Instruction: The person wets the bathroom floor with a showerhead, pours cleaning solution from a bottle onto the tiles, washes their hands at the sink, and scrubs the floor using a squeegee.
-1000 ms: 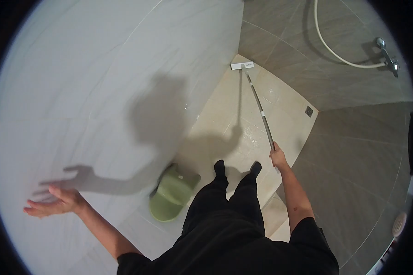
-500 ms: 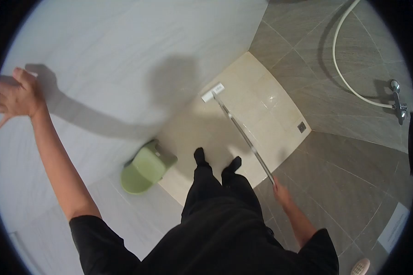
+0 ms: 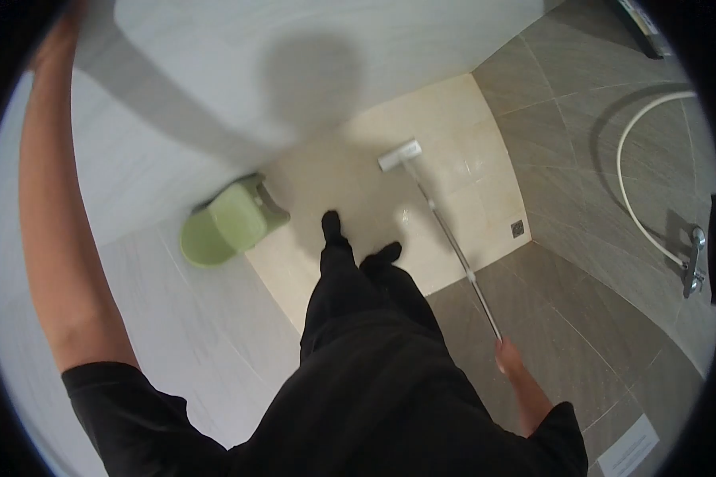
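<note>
My right hand [image 3: 511, 357] is wrapped round the upper end of the metal pole of a mop [image 3: 454, 242]. The mop's white rectangular head [image 3: 399, 155] lies on the beige tiled floor [image 3: 445, 119], ahead of my feet. High at the left edge, my left hand [image 3: 56, 41] is by the pale wall [image 3: 199, 48], its arm stretched far up. Its fingers are cut off by the dark rim of the view, so their pose is hidden.
A green plastic stool [image 3: 235, 220] stands against the left wall, near my feet [image 3: 332, 229]. A square floor drain [image 3: 518, 229] sits at the right corner. On the grey wall hang a shower hose [image 3: 627, 179] and a tap [image 3: 694, 262]. A white paper label [image 3: 630, 447] is at lower right.
The mop head has moved right across the floor, and my right hand has shifted right and closer to me. My left hand has gone up toward the view's edge. The view has shifted.
</note>
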